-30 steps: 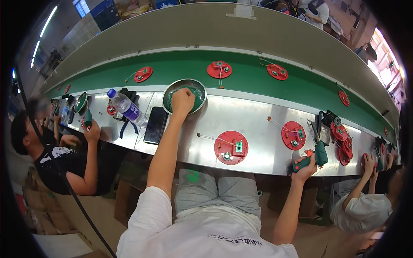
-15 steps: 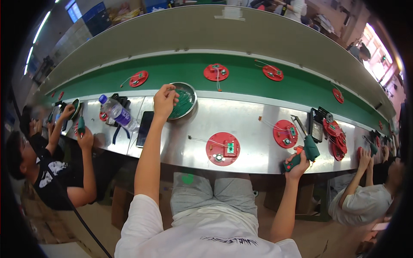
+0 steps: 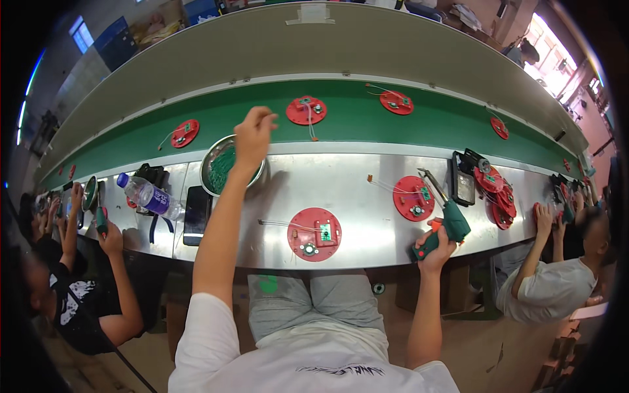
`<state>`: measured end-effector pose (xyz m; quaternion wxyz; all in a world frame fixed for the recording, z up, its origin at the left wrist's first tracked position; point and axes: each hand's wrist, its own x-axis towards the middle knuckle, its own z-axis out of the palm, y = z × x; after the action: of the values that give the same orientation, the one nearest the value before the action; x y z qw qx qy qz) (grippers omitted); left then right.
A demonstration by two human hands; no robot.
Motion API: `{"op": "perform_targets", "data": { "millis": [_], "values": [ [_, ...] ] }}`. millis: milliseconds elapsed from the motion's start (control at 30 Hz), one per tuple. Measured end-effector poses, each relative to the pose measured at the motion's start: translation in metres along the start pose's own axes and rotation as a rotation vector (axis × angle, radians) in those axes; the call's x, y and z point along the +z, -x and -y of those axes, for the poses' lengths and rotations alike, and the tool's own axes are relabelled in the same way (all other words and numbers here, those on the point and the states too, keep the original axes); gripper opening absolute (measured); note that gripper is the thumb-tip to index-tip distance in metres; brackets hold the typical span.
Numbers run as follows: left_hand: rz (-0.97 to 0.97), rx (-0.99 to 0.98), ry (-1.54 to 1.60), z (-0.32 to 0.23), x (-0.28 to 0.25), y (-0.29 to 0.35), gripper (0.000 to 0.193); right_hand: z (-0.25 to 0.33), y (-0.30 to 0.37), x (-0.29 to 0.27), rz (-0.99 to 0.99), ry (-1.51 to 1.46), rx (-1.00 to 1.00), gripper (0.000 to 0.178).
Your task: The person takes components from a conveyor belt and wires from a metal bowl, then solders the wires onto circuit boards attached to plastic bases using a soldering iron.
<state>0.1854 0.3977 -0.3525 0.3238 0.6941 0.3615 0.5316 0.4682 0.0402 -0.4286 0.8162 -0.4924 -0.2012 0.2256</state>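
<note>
My left hand (image 3: 253,136) is raised over the right far rim of a round metal bowl (image 3: 208,161). Its fingers are curled together, and whatever they may pinch is too small to make out. Thin green pieces (image 3: 221,169) fill the bowl, partly hidden behind my wrist. At the right, my right hand (image 3: 436,248) grips the handle of a green soldering gun (image 3: 453,223), its tip pointing up and away from me. Just left of that tip lies a red round plate (image 3: 413,198) with a small circuit board and wires. A similar red disc (image 3: 314,243) sits in front of me.
Left of the bowl are a dark phone (image 3: 196,216), a water bottle (image 3: 152,198) and pliers (image 3: 162,227). A black tray (image 3: 463,187) and stacked red discs (image 3: 499,200) stand at right. More discs lie on the green strip (image 3: 229,111) behind. Other people work on both sides.
My left hand has risen from the bowl and shifted to its right far side. My right hand still holds the soldering gun. The whole view has shifted slightly.
</note>
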Motion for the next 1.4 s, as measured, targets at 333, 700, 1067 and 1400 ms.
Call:
{"op": "perform_targets", "data": {
  "millis": [333,700,1067,1400],
  "values": [
    [0.214,-0.271,-0.320,0.096,0.140,-0.099,0.011,0.000,-0.007,0.002,-0.098,-0.074,0.003,0.028],
    [0.397,-0.592,0.149,-0.031,0.141,-0.043,0.012,-0.003,-0.012,-0.007,-0.080,-0.077,0.002,0.030],
    [0.331,0.471,-0.236,-0.038,0.070,0.099,0.013,0.001,0.000,-0.009,0.057,-0.041,-0.031,0.030],
    [0.330,0.066,-0.190,-0.084,-0.004,0.216,0.008,0.024,0.104,0.010,0.576,0.413,-0.016,0.041]
  ]
}}
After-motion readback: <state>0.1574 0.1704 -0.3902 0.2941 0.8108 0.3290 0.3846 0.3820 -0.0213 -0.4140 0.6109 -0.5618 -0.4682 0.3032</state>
